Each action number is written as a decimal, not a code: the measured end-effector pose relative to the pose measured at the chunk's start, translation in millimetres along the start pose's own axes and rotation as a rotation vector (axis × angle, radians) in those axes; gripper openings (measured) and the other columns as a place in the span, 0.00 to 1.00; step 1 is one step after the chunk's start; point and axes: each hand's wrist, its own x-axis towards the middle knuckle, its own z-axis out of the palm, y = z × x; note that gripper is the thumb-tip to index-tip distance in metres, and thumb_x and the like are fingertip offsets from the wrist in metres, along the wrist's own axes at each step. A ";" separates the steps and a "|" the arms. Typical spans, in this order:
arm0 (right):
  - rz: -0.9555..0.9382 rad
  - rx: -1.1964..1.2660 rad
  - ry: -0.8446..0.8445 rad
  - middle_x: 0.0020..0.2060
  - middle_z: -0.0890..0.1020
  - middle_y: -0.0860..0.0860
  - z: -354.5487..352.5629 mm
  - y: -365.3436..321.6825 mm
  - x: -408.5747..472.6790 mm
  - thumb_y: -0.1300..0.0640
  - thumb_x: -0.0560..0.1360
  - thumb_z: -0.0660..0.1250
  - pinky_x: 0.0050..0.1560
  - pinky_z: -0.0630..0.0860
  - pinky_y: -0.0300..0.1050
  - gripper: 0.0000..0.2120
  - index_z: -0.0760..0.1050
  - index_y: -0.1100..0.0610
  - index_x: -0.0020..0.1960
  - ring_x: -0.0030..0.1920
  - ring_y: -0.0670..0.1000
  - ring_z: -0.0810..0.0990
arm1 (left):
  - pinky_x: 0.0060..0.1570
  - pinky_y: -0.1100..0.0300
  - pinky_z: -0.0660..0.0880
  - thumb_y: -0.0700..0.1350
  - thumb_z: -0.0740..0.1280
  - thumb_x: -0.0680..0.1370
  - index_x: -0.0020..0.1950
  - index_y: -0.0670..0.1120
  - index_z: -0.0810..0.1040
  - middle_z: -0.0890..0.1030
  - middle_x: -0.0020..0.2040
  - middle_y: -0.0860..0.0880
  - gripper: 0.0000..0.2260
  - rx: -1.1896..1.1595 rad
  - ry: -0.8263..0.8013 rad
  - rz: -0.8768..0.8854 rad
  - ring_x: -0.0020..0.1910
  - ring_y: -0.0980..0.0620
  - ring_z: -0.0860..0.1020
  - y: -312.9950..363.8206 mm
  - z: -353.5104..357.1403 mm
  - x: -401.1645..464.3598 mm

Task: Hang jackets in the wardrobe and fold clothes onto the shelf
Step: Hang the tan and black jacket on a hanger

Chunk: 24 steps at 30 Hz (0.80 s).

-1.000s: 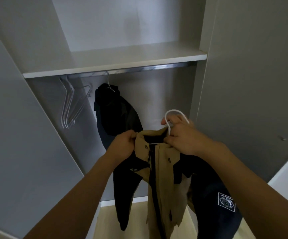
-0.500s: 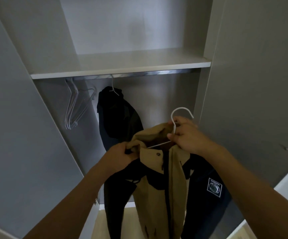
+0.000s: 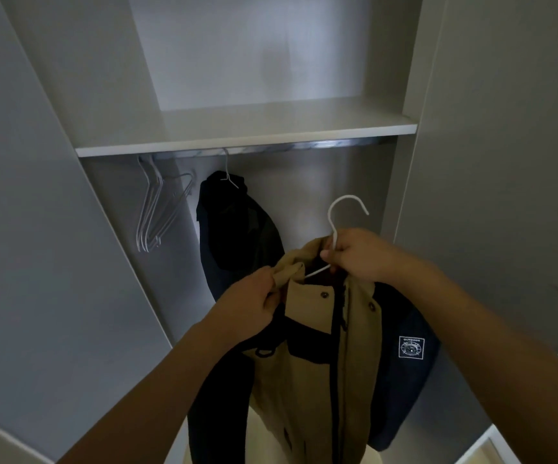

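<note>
A tan jacket with dark sleeves (image 3: 307, 363) hangs in front of me on a white hanger (image 3: 336, 222). My right hand (image 3: 357, 254) grips the hanger's neck just under its hook. My left hand (image 3: 254, 308) pinches the jacket's tan collar at its left side. A dark jacket (image 3: 237, 236) hangs on a wire hanger from the metal rail (image 3: 304, 147) under the wardrobe shelf (image 3: 247, 139). The white hook is below the rail and to its right half.
Several bare wire hangers (image 3: 157, 209) hang at the rail's left end. Grey wardrobe doors stand open on the left (image 3: 36, 262) and right (image 3: 505, 162). A pale floor strip (image 3: 501, 447) shows at the bottom right.
Both hands have lifted the tan jacket and hanger a little higher and closer to the wardrobe. The hook has turned so that its opening faces right.
</note>
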 end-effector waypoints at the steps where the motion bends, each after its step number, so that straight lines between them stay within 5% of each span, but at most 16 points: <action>1: 0.004 0.026 0.015 0.41 0.81 0.49 -2.0 2.0 1.0 0.47 0.78 0.63 0.53 0.76 0.54 0.12 0.77 0.54 0.43 0.45 0.50 0.79 | 0.46 0.56 0.74 0.44 0.61 0.82 0.51 0.43 0.74 0.78 0.44 0.47 0.06 0.028 -0.045 -0.024 0.43 0.50 0.77 -5.3 -3.0 0.0; 7: 0.023 0.122 0.090 0.49 0.78 0.54 0.6 13.6 11.4 0.47 0.79 0.63 0.57 0.74 0.55 0.14 0.77 0.58 0.49 0.49 0.53 0.78 | 0.44 0.66 0.69 0.51 0.63 0.80 0.58 0.57 0.69 0.76 0.45 0.59 0.08 0.135 -0.220 -0.156 0.45 0.58 0.77 -27.8 -22.9 -0.3; 12: 0.081 0.246 0.140 0.43 0.78 0.54 12.9 18.9 30.7 0.51 0.80 0.63 0.46 0.75 0.43 0.13 0.78 0.61 0.46 0.43 0.53 0.78 | 0.54 0.57 0.75 0.56 0.62 0.79 0.55 0.53 0.76 0.80 0.50 0.54 0.09 0.065 -0.217 -0.193 0.49 0.55 0.78 -15.1 -10.9 1.0; 14: 0.113 0.217 0.189 0.51 0.74 0.52 17.5 19.1 42.9 0.51 0.80 0.62 0.53 0.72 0.38 0.14 0.80 0.62 0.52 0.50 0.49 0.75 | 0.54 0.59 0.74 0.53 0.63 0.80 0.55 0.52 0.77 0.81 0.50 0.55 0.08 -0.069 -0.143 -0.224 0.50 0.56 0.79 -9.4 -5.2 1.1; 18: 0.162 0.130 0.191 0.66 0.65 0.55 29.8 11.0 64.0 0.48 0.81 0.57 0.67 0.63 0.48 0.18 0.77 0.58 0.60 0.66 0.57 0.64 | 0.50 0.62 0.74 0.51 0.63 0.81 0.58 0.51 0.76 0.80 0.49 0.51 0.08 -0.239 -0.016 -0.330 0.48 0.53 0.79 -3.2 4.2 5.5; 24: 0.212 0.499 0.022 0.58 0.76 0.56 36.6 -17.2 90.8 0.57 0.77 0.61 0.61 0.76 0.51 0.15 0.77 0.48 0.62 0.55 0.57 0.78 | 0.51 0.61 0.73 0.47 0.63 0.81 0.58 0.46 0.76 0.80 0.51 0.46 0.08 -0.444 0.040 -0.426 0.50 0.49 0.78 -8.8 -2.8 17.7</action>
